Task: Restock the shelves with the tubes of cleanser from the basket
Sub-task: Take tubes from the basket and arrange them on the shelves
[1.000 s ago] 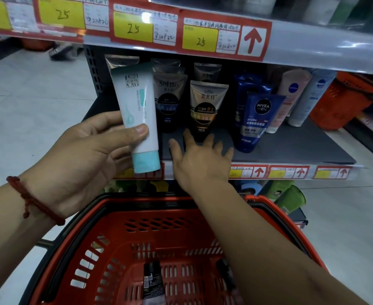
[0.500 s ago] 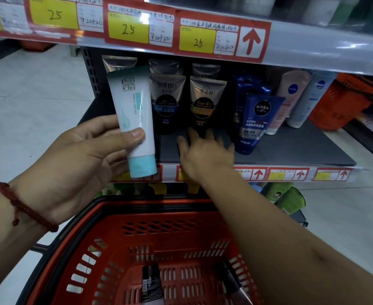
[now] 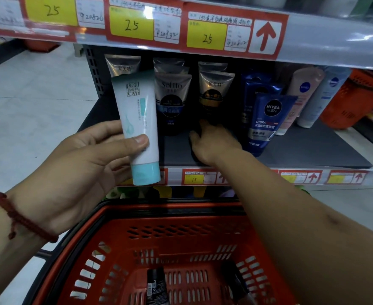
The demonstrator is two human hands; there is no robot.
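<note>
Moved: your right hand (image 3: 214, 144) has left the front lip of the shelf (image 3: 308, 150) and gone deeper in, up to the foot of the gold-and-black tube (image 3: 215, 93). Your left hand (image 3: 75, 170) keeps the white tube (image 3: 137, 115) up in much the same spot.
Basket: the red basket (image 3: 172, 213) fills the bottom of the frame, its far rim just under the shelf front.
Shelf: the dark board runs across the middle. Price tags (image 3: 205, 36) marked 25 line the shelf edge along the top of the frame.
Left hand: at centre left, your thumb lies across the front of the white tube and your fingers are behind it, clamped on its lower part.
Right hand: at centre, back of the hand up, your fingertips are at the dark foot of the gold-and-black tube. It is too dark there to tell whether they close round it or only touch.
White tube: upright with its teal cap down, held before the left end of the shelf and covering part of a silver tube (image 3: 121, 64).
Shelf stock: the Softto tube (image 3: 172, 100) stands just left of the gold-and-black one. The Nivea Men tube (image 3: 269, 122) leans just right of your right hand. The pale tubes (image 3: 304, 95) lean at centre right.
In the basket: two dark tubes (image 3: 156, 287) lie on its floor at bottom centre.
Wrist: a red cord bracelet (image 3: 20, 216) is at lower left.
</note>
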